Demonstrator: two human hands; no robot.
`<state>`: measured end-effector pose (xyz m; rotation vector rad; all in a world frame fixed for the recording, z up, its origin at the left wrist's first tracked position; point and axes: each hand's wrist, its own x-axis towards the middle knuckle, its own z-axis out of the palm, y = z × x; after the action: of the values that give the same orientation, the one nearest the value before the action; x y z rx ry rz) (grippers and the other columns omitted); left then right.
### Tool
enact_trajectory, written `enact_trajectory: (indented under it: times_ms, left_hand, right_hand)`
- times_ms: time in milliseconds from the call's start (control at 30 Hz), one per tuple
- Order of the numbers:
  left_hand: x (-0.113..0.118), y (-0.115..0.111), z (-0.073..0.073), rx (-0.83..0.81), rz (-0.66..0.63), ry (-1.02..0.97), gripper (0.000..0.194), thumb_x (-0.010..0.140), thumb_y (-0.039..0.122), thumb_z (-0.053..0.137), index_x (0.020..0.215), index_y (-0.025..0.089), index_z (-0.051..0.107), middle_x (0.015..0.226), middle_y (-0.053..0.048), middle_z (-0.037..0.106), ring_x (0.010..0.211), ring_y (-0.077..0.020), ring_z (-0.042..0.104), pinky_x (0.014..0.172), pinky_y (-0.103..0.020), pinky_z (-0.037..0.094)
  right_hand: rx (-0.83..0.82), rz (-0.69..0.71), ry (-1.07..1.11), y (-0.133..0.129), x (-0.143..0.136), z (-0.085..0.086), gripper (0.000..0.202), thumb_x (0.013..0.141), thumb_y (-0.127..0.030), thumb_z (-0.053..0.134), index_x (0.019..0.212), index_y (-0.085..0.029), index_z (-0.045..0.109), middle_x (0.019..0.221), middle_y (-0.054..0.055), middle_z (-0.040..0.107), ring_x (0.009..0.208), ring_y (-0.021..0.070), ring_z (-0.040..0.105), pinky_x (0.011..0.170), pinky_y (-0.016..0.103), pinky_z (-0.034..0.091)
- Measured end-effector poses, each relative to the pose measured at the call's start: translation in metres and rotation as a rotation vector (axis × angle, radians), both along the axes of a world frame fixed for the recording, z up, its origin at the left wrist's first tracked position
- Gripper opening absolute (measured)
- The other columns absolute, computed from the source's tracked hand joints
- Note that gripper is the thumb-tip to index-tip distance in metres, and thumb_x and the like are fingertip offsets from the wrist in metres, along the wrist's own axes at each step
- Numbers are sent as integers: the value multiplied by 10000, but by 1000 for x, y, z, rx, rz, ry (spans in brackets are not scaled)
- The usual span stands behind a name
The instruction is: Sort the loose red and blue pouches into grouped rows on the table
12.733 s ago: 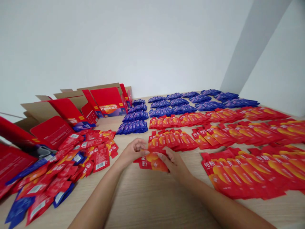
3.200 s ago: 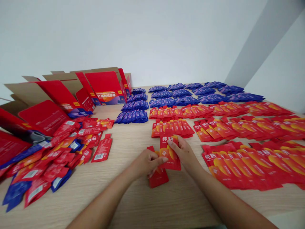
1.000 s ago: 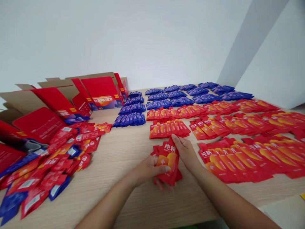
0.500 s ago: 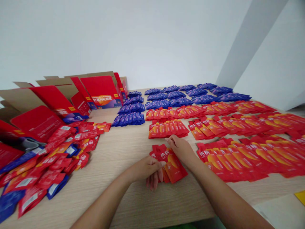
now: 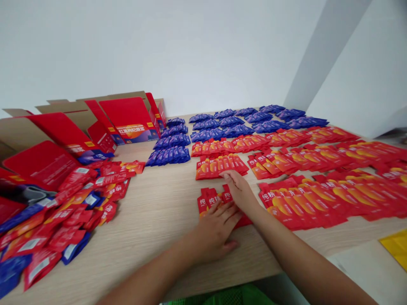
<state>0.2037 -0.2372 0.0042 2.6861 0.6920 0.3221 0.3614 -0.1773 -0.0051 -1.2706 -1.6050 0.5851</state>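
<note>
My left hand point(image 5: 215, 234) lies flat, fingers spread, on the near red sachets point(image 5: 207, 200) on the desk point(image 5: 152, 207); my right hand point(image 5: 241, 192) curls at their edge, its grip indiscernible. Uneven pressure could skew them.

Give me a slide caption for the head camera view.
Left hand spread over fanned flat red-orange sachets, right hand close beside it, rows of flat blue sachets beyond.
</note>
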Motion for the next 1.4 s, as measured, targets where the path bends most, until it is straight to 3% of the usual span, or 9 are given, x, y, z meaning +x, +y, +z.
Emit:
enact_trajectory:
  times_ms: [267,467,600,700,800,967,1033,1200,1400]
  left_hand:
    - [20,-5,-27,227,38,182,661,880,570,373,1340,102,454,1358,-190,504,1327,-325,372,1120,-596,90]
    - [22,-13,-30,302,52,188,744,855,628,350,1315,58,479,1361,-219,489,1334,-359,346,1115,-607,97]
    - [9,-10,-23,306,74,10,590,905,541,340,1321,144,475,1347,-134,533,1321,-272,387,1137,-524,157]
    - [-12,13,-9,319,271,-199,382,939,385,361,1200,198,568,1270,-86,603,1255,-201,468,1137,-468,202]
    - [-51,56,1,369,552,-291,299,929,243,361,1100,196,602,1198,-82,640,1174,-177,531,1110,-463,257]
    - [-147,131,-1,316,1209,106,458,901,288,374,1321,119,445,1417,-155,441,1333,-258,356,1097,-493,263]
    - [-182,148,-5,262,1345,179,537,892,309,367,1362,50,393,1458,-228,349,1364,-360,273,1062,-611,227]
    - [-225,163,-11,138,1364,324,685,852,537,375,1412,142,377,1489,-189,316,1357,-449,233,1036,-689,145]
    - [-214,141,-11,92,1263,552,743,858,622,250,1417,147,366,1495,-185,304,1384,-413,196,1033,-703,110]
  right_hand:
    - [-75,-15,96,1,2,1,277,911,-357,358,911,-190,580,949,59,649,926,185,590,856,316,432]
    - [-72,4,66,1,-2,-3,310,902,-382,347,854,-192,587,890,69,651,895,204,600,838,335,443]
    - [-42,47,52,0,-5,-7,310,901,-381,350,848,-203,598,895,83,661,913,226,603,844,361,445]
    - [3,95,-11,-1,-6,-8,302,909,-373,354,889,-206,605,917,89,664,911,236,596,848,380,440]
    - [59,175,-148,-6,-8,-7,293,932,-343,349,931,-203,605,942,96,660,910,235,586,844,386,441]
    - [73,405,-344,-21,-20,-7,269,954,-282,380,1029,-181,617,1051,98,650,1020,220,554,925,383,427]
    - [62,432,-425,-25,-25,-9,259,949,-279,412,1051,-178,628,1100,95,642,1067,225,536,964,391,408]
    - [47,438,-523,-25,-29,-9,267,953,-265,425,1070,-165,642,1172,98,624,1129,230,511,1011,401,378]
    - [34,435,-544,-25,-28,-7,270,954,-246,421,1075,-153,644,1176,101,620,1132,222,511,1018,395,380]
